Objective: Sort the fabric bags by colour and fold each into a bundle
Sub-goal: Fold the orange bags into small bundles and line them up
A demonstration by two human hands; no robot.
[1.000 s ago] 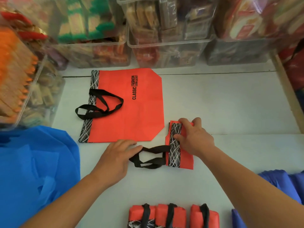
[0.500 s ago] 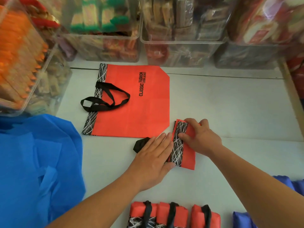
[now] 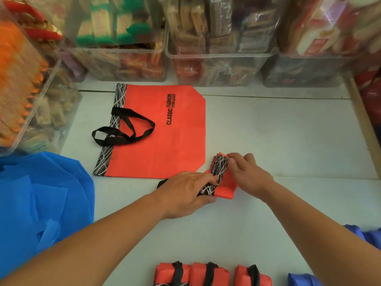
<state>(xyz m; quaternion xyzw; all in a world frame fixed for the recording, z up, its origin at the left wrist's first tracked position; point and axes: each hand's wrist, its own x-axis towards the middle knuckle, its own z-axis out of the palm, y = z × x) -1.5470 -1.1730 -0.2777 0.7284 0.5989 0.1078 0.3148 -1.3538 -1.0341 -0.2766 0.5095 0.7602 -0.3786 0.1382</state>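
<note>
Head view: near the middle of the pale table (image 3: 288, 131) lies a folded bag (image 3: 225, 185), red with a black band of white scribble lines, doubled into a narrow strip that runs away from the person. The left hand (image 3: 185, 190) lies flat over the strip's left side, with its fingers straight and close together. Their tips press on the patterned band. A bit of black strap (image 3: 162, 182) pokes out from under the left edge of that hand. The right hand (image 3: 247, 174) comes in from the right with its fingers curled, and pinches the far end of the strip, which is raised a little off the table.

Just beyond, and touching neither hand, a flat bag (image 3: 165, 141) of the same red is spread open on the table. Its patterned band is on the left and its black handles (image 3: 127, 129) are looped across it. It is printed with "CLASSIC FASHION".

At the near edge three red bundles (image 3: 210, 273) sit side by side in a row, each with a black strap round it. A heap of light blue bags (image 3: 41, 203) fills the left side, and darker blue bags (image 3: 369, 236) show at the right edge. Clear bins (image 3: 218, 65) full of packets line the back and left of the table.
</note>
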